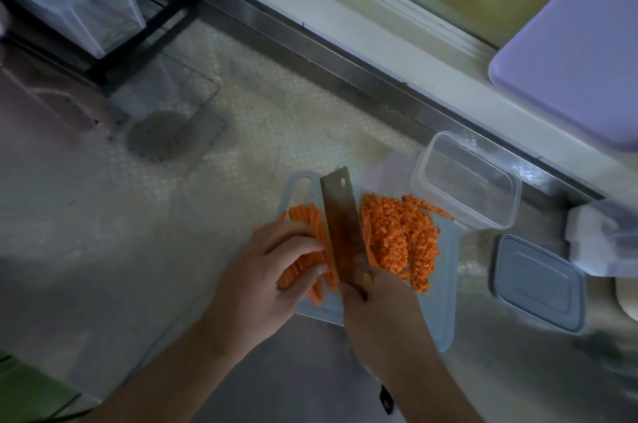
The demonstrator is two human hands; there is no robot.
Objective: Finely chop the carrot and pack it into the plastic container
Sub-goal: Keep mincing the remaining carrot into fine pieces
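Clear glossy plastic container [466, 181], dull metal cleaver [343, 225], matt plastic board [445, 288].

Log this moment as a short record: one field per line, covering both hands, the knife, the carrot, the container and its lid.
left hand: fingers curled over the carrot strips, holding the bundle down on the cutting board
right hand: grips the knife handle
cleaver: blade stands between the strips and the diced pile
diced carrot: heaped on the board, right of the blade
plastic container: open, no carrot inside, just beyond the board's far right corner
lid: flat on the counter, right of the board
progress: chopping unfinished, packing not begun
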